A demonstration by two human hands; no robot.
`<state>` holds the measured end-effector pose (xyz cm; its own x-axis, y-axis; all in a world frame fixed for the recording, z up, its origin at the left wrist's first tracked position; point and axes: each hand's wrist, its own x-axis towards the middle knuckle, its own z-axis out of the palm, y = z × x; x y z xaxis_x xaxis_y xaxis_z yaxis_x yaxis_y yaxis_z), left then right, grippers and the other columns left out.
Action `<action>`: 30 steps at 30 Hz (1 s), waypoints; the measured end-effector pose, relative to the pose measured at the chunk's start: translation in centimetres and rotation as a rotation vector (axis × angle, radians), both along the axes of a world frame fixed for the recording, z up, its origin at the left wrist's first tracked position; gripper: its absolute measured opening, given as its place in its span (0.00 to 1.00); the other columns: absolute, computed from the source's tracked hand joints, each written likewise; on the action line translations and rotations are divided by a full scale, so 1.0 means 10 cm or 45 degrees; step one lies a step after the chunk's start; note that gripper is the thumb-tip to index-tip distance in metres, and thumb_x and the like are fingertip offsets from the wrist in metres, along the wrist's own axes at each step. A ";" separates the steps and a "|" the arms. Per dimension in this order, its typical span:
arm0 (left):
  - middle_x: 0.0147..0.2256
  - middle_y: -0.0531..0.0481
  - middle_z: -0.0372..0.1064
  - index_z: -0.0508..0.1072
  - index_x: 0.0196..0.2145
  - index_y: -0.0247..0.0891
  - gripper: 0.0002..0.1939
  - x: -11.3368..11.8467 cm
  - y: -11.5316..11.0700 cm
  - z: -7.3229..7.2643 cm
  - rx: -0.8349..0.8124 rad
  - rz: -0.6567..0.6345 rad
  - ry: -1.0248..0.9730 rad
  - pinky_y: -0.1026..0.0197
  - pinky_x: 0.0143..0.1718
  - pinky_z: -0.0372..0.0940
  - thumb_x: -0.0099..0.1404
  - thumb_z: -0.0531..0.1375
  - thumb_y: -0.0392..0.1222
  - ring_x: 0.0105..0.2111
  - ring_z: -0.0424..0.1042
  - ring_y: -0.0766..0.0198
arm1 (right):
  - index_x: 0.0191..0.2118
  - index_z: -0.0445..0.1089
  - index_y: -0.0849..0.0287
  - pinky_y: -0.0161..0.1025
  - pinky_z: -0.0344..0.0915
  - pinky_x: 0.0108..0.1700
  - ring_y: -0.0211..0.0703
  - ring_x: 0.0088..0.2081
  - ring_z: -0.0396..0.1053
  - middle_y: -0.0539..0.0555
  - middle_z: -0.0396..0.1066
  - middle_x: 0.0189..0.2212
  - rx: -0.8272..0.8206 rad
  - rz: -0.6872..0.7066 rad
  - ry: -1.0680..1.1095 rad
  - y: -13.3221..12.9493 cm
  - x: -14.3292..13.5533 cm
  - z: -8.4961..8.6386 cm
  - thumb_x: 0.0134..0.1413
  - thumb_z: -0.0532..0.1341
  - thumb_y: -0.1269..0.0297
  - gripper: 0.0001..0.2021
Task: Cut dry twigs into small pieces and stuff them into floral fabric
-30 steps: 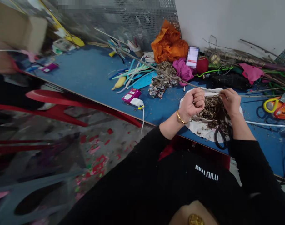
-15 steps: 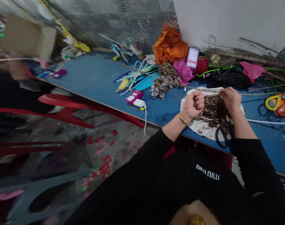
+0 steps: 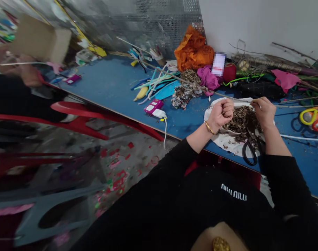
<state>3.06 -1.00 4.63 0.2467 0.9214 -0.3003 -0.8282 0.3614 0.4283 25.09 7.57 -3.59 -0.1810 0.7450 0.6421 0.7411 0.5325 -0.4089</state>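
Note:
My right hand (image 3: 264,111) is closed, its fingertips pinching a long thin stick (image 3: 237,99). The stick runs left past the top of my left hand (image 3: 221,114) and out over the table. My left hand is curled into a fist beside the stick; what lies inside its fingers is hidden. Beneath both hands, a white cloth (image 3: 231,147) carries a heap of brown dried shreds (image 3: 241,119). Black-handled scissors (image 3: 250,150) rest on the cloth near my right wrist, their blades over the shreds.
Behind my hands lie crumpled orange paper (image 3: 192,52), purple cloth (image 3: 208,77) and a phone (image 3: 218,63). A purple power strip (image 3: 153,106) with a white plug sits left. Yellow-and-orange scissors (image 3: 308,116) lie right. Another person's hand (image 3: 29,75) shows at far left, beside a cardboard box (image 3: 35,38).
The view has shifted slightly, so the table things appear a little farther right. Both my hands keep nearly the same pose over the cloth. At far left, the other person's hand has moved.

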 end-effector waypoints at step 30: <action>0.23 0.53 0.62 0.71 0.21 0.39 0.18 -0.54 -0.16 0.00 0.954 0.180 1.855 0.66 0.34 0.51 0.70 0.63 0.32 0.27 0.59 0.64 | 0.40 0.81 0.53 0.41 0.59 0.38 0.47 0.36 0.69 0.56 0.77 0.35 -0.081 -0.017 -0.326 -0.06 0.01 0.03 0.64 0.60 0.60 0.11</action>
<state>-2.36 -2.65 4.60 0.0791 0.9487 0.3062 0.3982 -0.3116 0.8628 25.17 6.97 -3.25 -0.3212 0.7859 0.5285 0.8316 0.5010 -0.2396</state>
